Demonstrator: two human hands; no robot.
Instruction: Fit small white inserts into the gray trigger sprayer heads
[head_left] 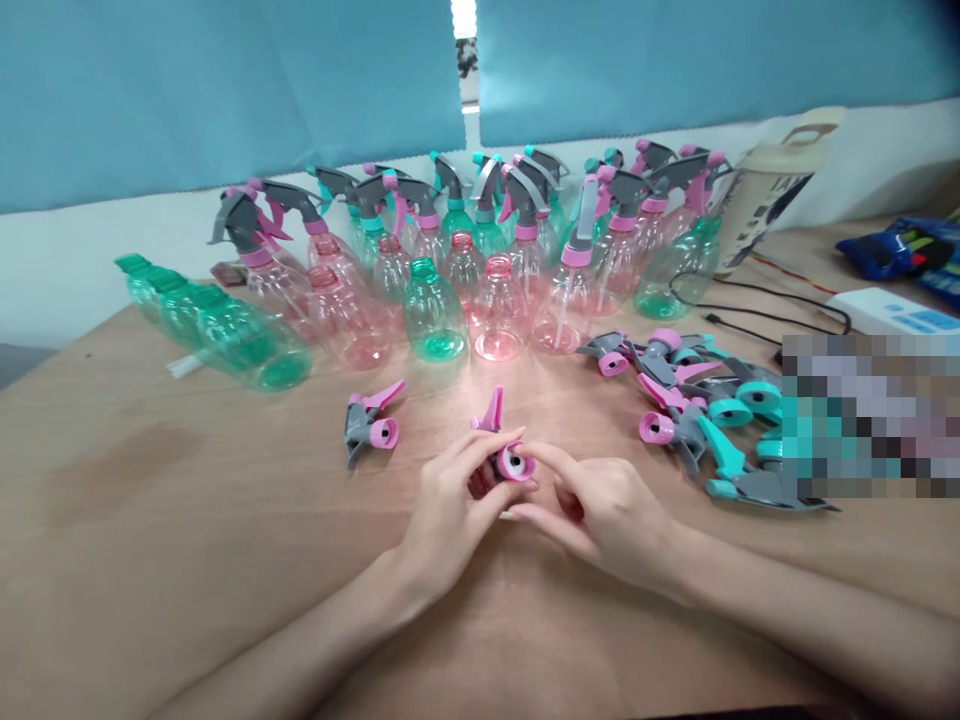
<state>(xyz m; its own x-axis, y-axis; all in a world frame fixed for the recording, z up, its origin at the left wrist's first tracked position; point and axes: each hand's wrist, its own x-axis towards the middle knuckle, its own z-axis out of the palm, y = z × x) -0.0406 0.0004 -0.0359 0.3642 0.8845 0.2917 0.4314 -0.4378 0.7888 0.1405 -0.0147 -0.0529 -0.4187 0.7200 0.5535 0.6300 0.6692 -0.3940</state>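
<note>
Beige, the flask (776, 195) at the back right carries dark lettering and a dark picture, too slanted in my head view for me to read surely; the white box (870, 312) near it has a label too small to make out.

From here I see both forearms come in low over the wooden table (187, 600). The left hand (450, 500) is clamped on a grey-and-pink sprayer (516, 462), thumb below and fingers above, just above the front middle of the table, its pink collar facing me and its trigger up. The right hand (619, 510) comes palm inward, index fingertip at the collar's edge, thumb stretched out below; I cannot tell whether it grips.

I count one sprayer held, one loose sprayer (365, 428) lying to the left, and a pile (686, 435) on the right, partly pixelated, so I can't number it. Of bare-necked bottles I make out four pink bottles (499, 310), one green bottle (435, 312) among them, three slanted green ones at far left and one at right. More than ten topped bottles (529, 262) crowd behind.
</note>
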